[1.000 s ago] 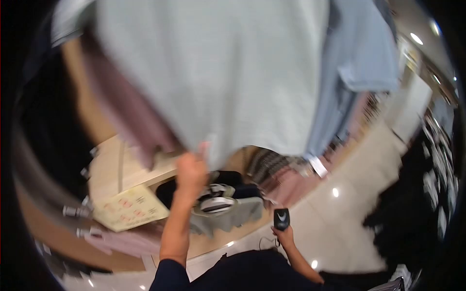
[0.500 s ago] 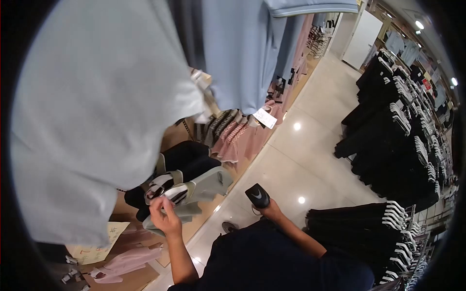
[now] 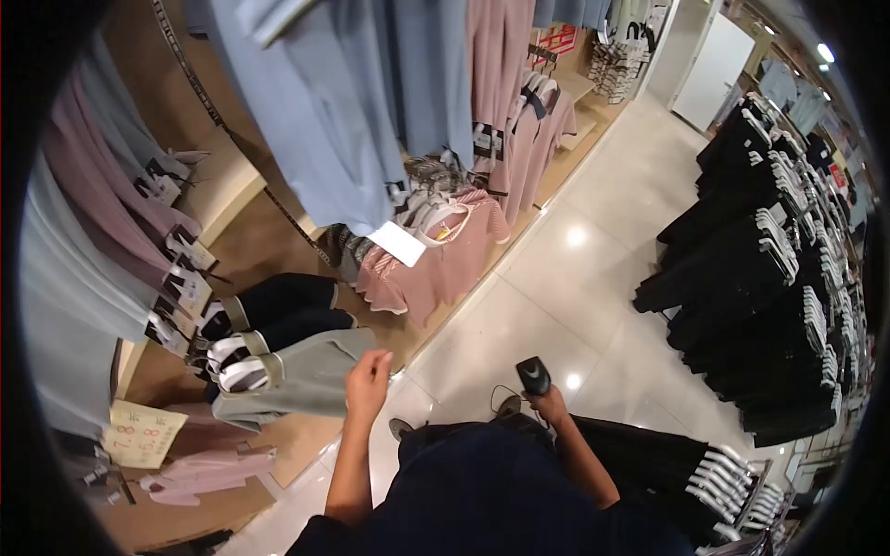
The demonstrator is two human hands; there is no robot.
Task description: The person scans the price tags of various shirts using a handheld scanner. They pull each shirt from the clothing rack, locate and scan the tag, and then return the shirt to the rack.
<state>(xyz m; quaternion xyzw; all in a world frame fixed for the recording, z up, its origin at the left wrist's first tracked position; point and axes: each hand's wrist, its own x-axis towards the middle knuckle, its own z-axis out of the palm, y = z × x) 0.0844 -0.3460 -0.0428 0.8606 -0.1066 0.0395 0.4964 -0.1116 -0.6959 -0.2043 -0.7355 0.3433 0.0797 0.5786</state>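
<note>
My right hand (image 3: 550, 405) is wrapped around the handle of a black barcode scanner (image 3: 533, 374), its head tilted up and a thin cable looping beside it. With fingers curled together and nothing visible in them, my left hand (image 3: 368, 382) is raised in front of the rail. Nearest to it hangs a grey-green shirt (image 3: 320, 363), its sleeve edge just left of the fingers. Behind that shirt are dark navy shirts (image 3: 289, 301) with pale collars on hangers. A pink short-sleeved top (image 3: 436, 264) hangs farther along, below a blue garment with a white tag (image 3: 397, 244).
Wooden wall shelving (image 3: 218, 190) holds pink, blue and grey clothes on the left. A yellow handwritten sign (image 3: 144, 434) stands at lower left. Racks of black garments (image 3: 732, 278) on white hangers line the right. Between them runs a glossy tiled floor (image 3: 556, 287).
My left hand has moved right, away from the shirt collars. The large grey garment that filled the upper left has swung out of the way. The scanner has shifted slightly right in view.
</note>
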